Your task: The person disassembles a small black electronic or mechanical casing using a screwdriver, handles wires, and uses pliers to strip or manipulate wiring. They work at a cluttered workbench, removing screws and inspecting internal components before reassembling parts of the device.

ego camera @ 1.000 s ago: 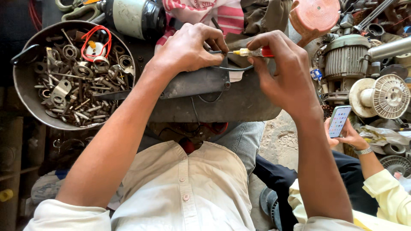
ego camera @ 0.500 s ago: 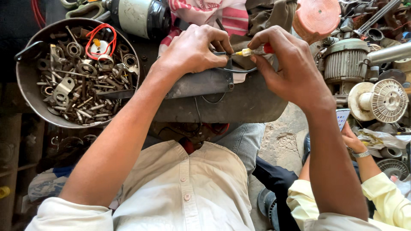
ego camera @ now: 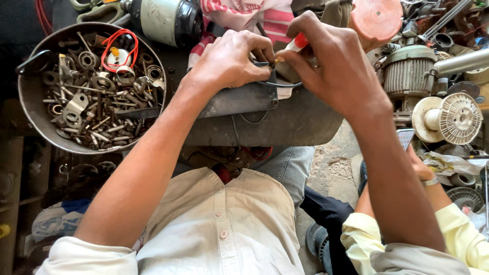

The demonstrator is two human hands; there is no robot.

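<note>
My right hand point(ego camera: 333, 71) grips a small screwdriver point(ego camera: 297, 43) with a red and yellow handle, its tip pointing left toward my left hand. My left hand point(ego camera: 232, 61) pinches a dark wire point(ego camera: 280, 84) that loops below both hands. Both hands rest over a dark metal part point(ego camera: 265, 112) lying across my lap. The spot where the tip meets the work is hidden by my fingers.
A round metal pan point(ego camera: 30, 107) full of screws, washers and a red wire loop sits at the left. A cylindrical motor point(ego camera: 165, 20) lies behind it. Motor housings point(ego camera: 407, 74) and a white fan wheel point(ego camera: 451, 117) crowd the right. Another person's hand holds a phone point(ego camera: 406, 137) at lower right.
My right hand has swung the screwdriver from lying level to pointing down and left, closer to my left fingers. The view has drifted slightly.
</note>
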